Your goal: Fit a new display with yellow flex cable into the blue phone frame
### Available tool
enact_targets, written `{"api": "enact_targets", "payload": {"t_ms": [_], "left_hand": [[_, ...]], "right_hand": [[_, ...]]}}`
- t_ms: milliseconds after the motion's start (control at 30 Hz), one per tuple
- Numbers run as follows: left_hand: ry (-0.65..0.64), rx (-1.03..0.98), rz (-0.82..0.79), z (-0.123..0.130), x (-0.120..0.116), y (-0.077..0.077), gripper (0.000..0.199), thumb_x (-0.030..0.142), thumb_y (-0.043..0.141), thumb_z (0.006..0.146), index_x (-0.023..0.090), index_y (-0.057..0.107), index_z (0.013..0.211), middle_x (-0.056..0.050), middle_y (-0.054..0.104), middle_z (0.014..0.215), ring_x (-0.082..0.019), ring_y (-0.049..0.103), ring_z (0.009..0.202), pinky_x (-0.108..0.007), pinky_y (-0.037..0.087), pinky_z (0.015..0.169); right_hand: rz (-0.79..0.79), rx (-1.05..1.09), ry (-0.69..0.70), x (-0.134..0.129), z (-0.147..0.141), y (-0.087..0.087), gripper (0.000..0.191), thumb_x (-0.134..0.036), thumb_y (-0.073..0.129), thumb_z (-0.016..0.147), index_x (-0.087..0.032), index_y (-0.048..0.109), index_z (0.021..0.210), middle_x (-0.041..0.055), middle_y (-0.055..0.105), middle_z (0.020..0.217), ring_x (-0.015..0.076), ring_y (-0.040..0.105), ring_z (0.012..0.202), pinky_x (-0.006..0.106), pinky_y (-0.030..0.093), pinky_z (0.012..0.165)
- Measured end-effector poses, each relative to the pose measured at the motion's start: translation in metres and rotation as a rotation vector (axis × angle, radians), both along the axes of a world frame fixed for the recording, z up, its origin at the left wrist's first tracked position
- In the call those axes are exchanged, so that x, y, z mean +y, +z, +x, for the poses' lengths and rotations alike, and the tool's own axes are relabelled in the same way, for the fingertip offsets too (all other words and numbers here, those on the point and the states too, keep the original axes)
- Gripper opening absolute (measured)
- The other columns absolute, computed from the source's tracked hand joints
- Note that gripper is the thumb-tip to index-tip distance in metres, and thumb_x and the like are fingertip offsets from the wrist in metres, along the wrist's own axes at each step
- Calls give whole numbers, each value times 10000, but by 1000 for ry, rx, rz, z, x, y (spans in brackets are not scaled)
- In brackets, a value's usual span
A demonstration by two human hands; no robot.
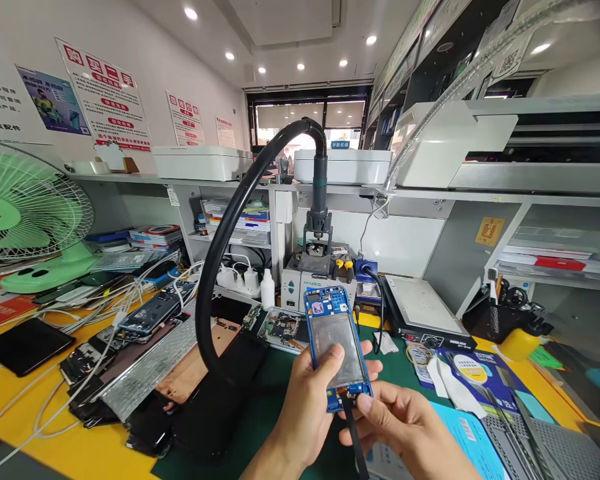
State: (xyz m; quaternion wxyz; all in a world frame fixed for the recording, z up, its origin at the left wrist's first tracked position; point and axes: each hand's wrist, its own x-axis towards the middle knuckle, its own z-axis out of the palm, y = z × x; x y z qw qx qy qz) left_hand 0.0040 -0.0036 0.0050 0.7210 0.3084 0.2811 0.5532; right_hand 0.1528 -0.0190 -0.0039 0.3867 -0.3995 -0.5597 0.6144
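A blue phone frame with a bare grey inner plate is tilted up in front of me. My left hand is closed around it, thumb on the plate and fingers curling past the far edge. My right hand pinches the frame's lower right corner, with the thumb in front. From the bottom end of the frame a flat black strip hangs down across my right fingertips. What the hidden right fingers touch behind the frame is unclear.
A green mat lies below. A thick black hose arches to a hot air handle over a grey station. Phones and parts pile left; a heating plate, tweezers and a blue packet sit right.
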Motion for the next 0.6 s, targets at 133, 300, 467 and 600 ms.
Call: {"api": "enact_targets", "payload": {"t_ms": [133,300,467,600], "left_hand": [[84,37,76,1,5,-5,335,357,706,898,138,688,1152,-156,751,1179,-320,704,1079,-429,542,912],[206,50,169,2,8,-15,344,284,745,885,251,602,1196,-62,718,1223,-253,623,1213,-425,410,1090],[87,-75,209,-1,4,-22,640,233,782,813,271,486,1380,-90,687,1231,-311,611,1221,-523,421,1079],[14,-83,241,-3,3,-20,797,261,792,816,267,358,1485,-117,667,1279,-322,617,1231,-533,409,1098]], "right_hand": [[214,-156,-153,-1,-1,-7,389,-530,596,955,-191,739,832,57,780,786,191,731,751,259,585,701],[781,-415,-411,-1,7,-23,151,-278,679,932,-241,760,1053,8,796,846,131,714,673,167,565,647],[1163,-513,-462,1,10,-27,230,-121,654,914,-188,724,1122,67,800,929,145,761,744,177,604,697],[1317,-575,-496,2,11,-26,262,-64,634,908,-128,706,1151,144,798,994,186,791,839,215,631,747]]}}
